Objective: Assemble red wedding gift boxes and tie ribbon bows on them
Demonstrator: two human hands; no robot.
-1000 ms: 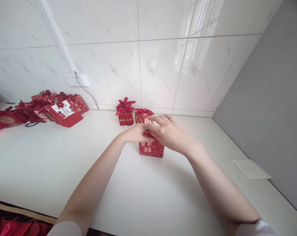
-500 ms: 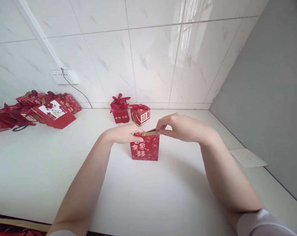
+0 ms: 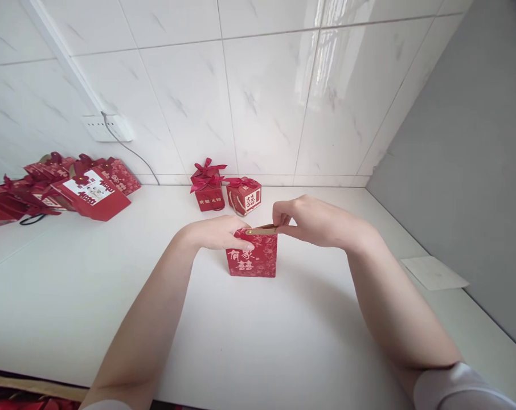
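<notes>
A small red gift box (image 3: 253,256) with gold characters stands on the white table (image 3: 258,336) in front of me. My left hand (image 3: 217,232) grips its upper left edge, fingers curled over the top. My right hand (image 3: 311,219) pinches the top flap at the box's upper right corner; the flap's gold inner edge shows. Behind it, near the wall, stand two finished red boxes with ribbon bows, one darker (image 3: 207,188) and one with a white label (image 3: 245,195).
A heap of red gift bags and boxes (image 3: 65,191) lies at the far left of the table, below a wall socket (image 3: 106,126) with a cable. A white sheet of paper (image 3: 433,272) lies at the right by the grey wall. Red items show under the table's front edge.
My right hand moved off the top of the box to its right corner and now pinches the flap. The box sits a little nearer and lower in view.
</notes>
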